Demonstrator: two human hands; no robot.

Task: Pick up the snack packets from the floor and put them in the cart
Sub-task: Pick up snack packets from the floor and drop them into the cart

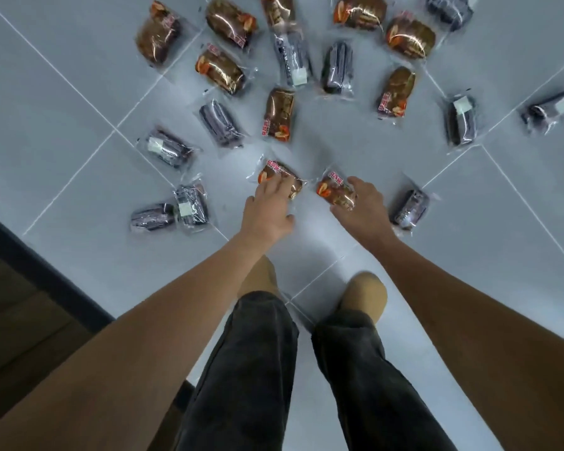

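1. A pale grey tiled floor (62,102) with white grout lines is seen, bordered near left by a dark brown area (13,320).
2. Snack packets (279,113), brown and purple, are scattered across it.
3. One brown packet (275,172) is touched by the left grip (269,208), fingers apart.
4. A second brown packet (331,190) is clamped in the right grip (363,206).

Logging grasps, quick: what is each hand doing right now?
Left hand: open, touching left brown packet.
Right hand: grips right brown packet.
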